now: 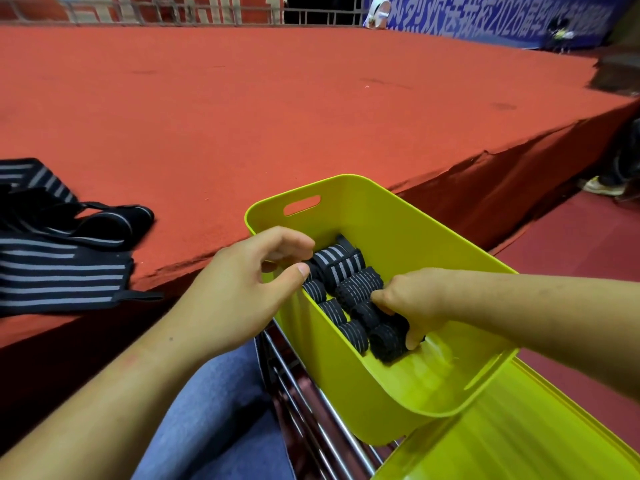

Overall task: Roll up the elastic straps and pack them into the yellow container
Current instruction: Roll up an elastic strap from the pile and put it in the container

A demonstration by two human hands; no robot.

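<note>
Black rolled straps (360, 289) in yellow container (398, 230); right hand (412, 299) fingers clamped on one, left hand (235, 289) loosely curled.

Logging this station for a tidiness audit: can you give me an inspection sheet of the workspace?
Surface: red carpeted platform, edge worn.
Job's things: yellow container over a metal rack; rolled straps in rows inside; unrolled straps on the platform, left.
Clutter: second yellow bin, lower right.
Grips: left hand curled at the container's rim, hold unclear; right hand curled round the nearest roll.
Cables: nothing seen.
Surroundings: blue banner, railing, someone's shoe.
</note>
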